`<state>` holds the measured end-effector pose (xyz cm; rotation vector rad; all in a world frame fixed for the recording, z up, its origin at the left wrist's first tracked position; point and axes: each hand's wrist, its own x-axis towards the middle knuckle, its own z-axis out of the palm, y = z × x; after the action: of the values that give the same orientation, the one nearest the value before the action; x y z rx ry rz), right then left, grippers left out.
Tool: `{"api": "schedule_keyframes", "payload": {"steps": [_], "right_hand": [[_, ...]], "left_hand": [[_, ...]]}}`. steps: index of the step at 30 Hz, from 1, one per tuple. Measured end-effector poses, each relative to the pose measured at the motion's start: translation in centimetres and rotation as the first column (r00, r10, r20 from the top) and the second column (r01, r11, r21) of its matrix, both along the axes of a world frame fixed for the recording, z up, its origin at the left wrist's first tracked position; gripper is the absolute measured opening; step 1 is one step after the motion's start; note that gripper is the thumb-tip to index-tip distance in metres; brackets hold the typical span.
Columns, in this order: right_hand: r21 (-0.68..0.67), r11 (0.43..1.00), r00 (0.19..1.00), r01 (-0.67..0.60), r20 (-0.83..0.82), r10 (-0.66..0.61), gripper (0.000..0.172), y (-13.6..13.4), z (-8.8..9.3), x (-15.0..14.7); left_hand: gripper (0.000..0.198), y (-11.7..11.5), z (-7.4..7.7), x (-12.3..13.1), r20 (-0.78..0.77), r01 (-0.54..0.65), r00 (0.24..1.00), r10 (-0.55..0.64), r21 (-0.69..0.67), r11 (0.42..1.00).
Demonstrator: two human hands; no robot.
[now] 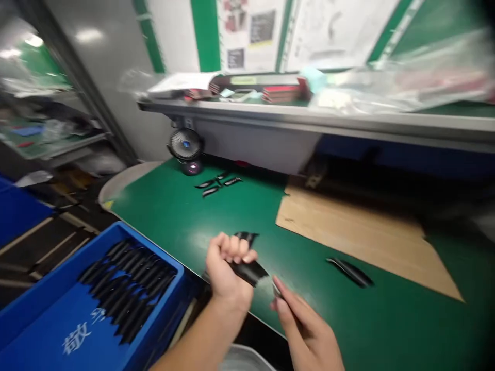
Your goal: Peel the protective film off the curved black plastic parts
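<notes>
Motion blur smeared much of the view, and both forearms ran off the bottom edge. The left hand was balled into a fist, its fingers curled tight around a slim black curved plastic strip, most of it hidden inside the grip. A dark tip poked out above the knuckles at twelve o'clock; whether it belonged to the same strip could not be told. The right hand lay at five o'clock from the fist, fingers stretched close together with their tips at the strip's lower end. Whether they pinched it could not be told.

Both hands hung over the near edge of a green tabletop. At three o'clock from them lay a lone black strip, and at one o'clock a flat brown cardboard sheet. Four loose black strips sat at twelve o'clock, near a small round black fan at eleven. At eight o'clock a blue plastic crate, cut off by the frame, held a row of black strips. Behind, a grey raised shelf carried blurred papers and clear plastic bags, below unreadable wall posters.
</notes>
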<state>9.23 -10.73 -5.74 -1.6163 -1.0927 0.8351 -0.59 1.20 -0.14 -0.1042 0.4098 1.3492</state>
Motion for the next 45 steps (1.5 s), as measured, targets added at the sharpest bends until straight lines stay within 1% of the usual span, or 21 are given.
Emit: {"api": "schedule_keyframes", "payload": {"steps": [2, 3, 5, 9, 11, 13, 16, 20, 23, 27, 31, 36, 45], "right_hand": [[-0.026, 1.0, 0.984, 0.004, -0.179, -0.009, 0.044, 0.2, 0.4, 0.1], [-0.036, 0.999, 0.969, 0.008, -0.245, -0.017, 0.045, 0.2, 0.7, 0.1], [-0.038, 0.999, 0.938, -0.03, -0.346, 0.015, 0.049, 0.4, 1.3, -0.2], [-0.03, 0.986, 0.861, -0.165, -0.493, 0.13, 0.054, 0.5, 2.0, -0.3], [-0.03, 0.979, 0.831, -0.201, -0.535, 0.154, 0.053, 0.6, 2.1, -0.1], [-0.036, 0.975, 0.826, -0.218, -0.539, 0.165, 0.051, 0.6, 2.3, 0.2], [-0.044, 0.974, 0.873, -0.223, -0.454, 0.179, 0.045, 0.7, 2.8, 0.5], [-0.079, 0.976, 0.953, -0.202, -0.248, 0.177, 0.037, 0.6, 3.1, 0.5], [-0.117, 0.975, 0.979, -0.187, -0.101, 0.175, 0.036, 0.3, 3.1, 0.4], [-0.091, 0.979, 0.982, -0.184, 0.014, 0.186, 0.036, 0.2, 3.4, 0.2], [-0.072, 0.982, 0.98, -0.176, 0.078, 0.182, 0.036, 0.1, 3.7, 0.2], [-0.065, 0.987, 0.971, -0.149, 0.179, 0.159, 0.035, 0.0, 3.6, 0.1], [-0.059, 0.99, 0.946, -0.126, 0.293, 0.138, 0.035, -0.2, 3.3, -0.1]], "left_hand": [[0.044, 0.3, 0.3, 0.1, -0.023, -0.002, 1.0, 0.002, -0.008, 1.0], [0.045, 0.2, 0.5, 0.1, -0.041, 0.007, 0.999, -0.007, -0.009, 1.0], [0.045, -0.2, 0.9, 0.3, -0.07, 0.02, 0.997, -0.021, -0.009, 1.0], [0.045, -0.8, 1.2, 0.9, -0.109, 0.039, 0.993, -0.038, 0.005, 0.999], [0.045, -0.8, 1.2, 1.1, -0.128, 0.04, 0.991, -0.038, 0.014, 0.999], [0.045, -0.9, 1.2, 1.2, -0.145, 0.041, 0.989, -0.037, 0.024, 0.999], [0.045, -1.1, 1.3, 1.2, -0.165, 0.038, 0.986, -0.033, 0.027, 0.999], [0.046, -1.3, 1.2, 1.2, -0.183, 0.035, 0.983, -0.028, 0.033, 0.999], [0.046, -1.4, 1.0, 1.3, -0.207, 0.029, 0.978, -0.022, 0.034, 0.999], [0.046, -1.6, 0.9, 1.3, -0.232, 0.022, 0.973, -0.011, 0.045, 0.999], [0.045, -1.9, 1.0, 1.3, -0.251, 0.023, 0.968, -0.01, 0.05, 0.998], [0.045, -2.0, 0.9, 1.2, -0.251, 0.026, 0.968, -0.012, 0.05, 0.998], [0.045, -2.2, 0.8, 1.2, -0.269, 0.029, 0.963, -0.015, 0.049, 0.998]]}}
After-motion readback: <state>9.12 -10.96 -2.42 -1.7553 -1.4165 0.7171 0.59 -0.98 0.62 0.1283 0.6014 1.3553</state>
